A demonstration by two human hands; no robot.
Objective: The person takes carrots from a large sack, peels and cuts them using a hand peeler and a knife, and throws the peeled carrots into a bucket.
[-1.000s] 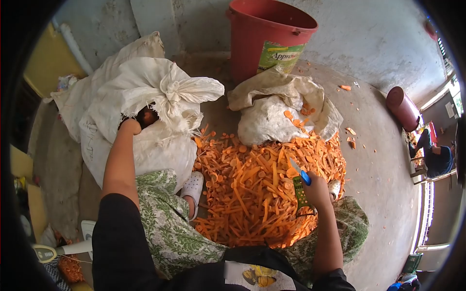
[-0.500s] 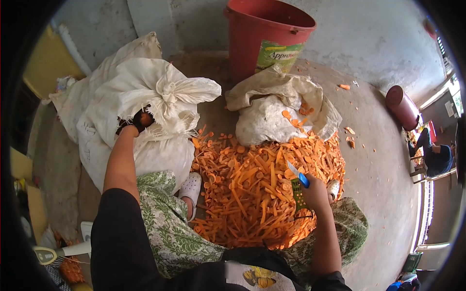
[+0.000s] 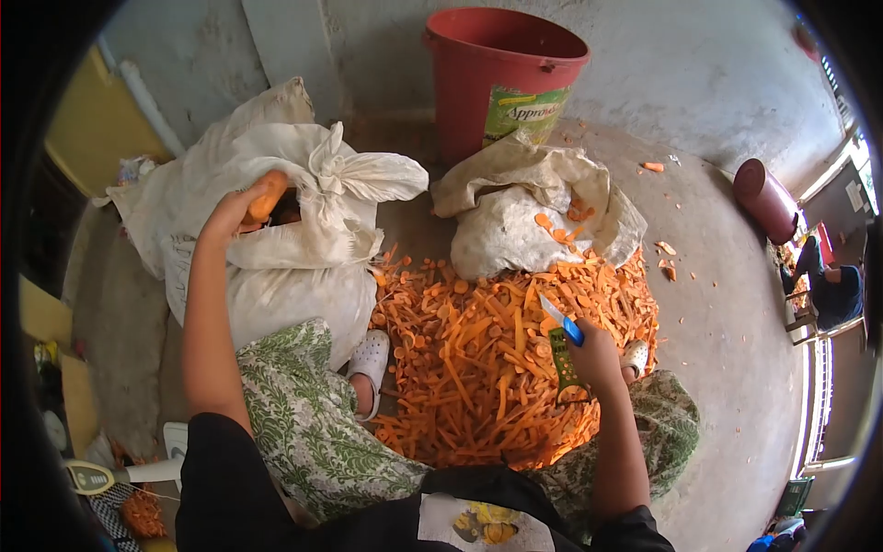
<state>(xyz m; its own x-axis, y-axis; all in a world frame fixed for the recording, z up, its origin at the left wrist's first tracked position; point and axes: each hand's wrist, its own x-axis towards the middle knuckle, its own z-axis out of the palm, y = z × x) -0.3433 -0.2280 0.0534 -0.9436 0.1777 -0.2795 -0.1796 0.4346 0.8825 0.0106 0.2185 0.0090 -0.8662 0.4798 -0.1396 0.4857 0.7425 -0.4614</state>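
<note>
At the torn opening of a white woven sack [image 3: 267, 304], my left hand [image 3: 230, 212] is closed around a thick orange carrot [image 3: 267, 196]. The carrot is clear of the hole, just above its edge. My right hand [image 3: 596, 357] grips a small knife [image 3: 572, 331] by its blue handle, blade pointing up and left. Beneath that hand is a dark green printed piece [image 3: 562, 363]; I cannot tell whether the hand holds it. A large heap of carrot peelings and slices [image 3: 478, 368] lies on the floor between my feet.
A second white sack [image 3: 501, 225] lies behind the heap with carrot slices on it. Against the wall stands a tall red bin [image 3: 460, 101]. A dark red bucket [image 3: 765, 201] lies tipped at right, near a seated person [image 3: 832, 290]. Carrot scraps dot the concrete floor.
My left hand has come up out of the sack's hole with a carrot in it. The right hand and knife have hardly moved.
</note>
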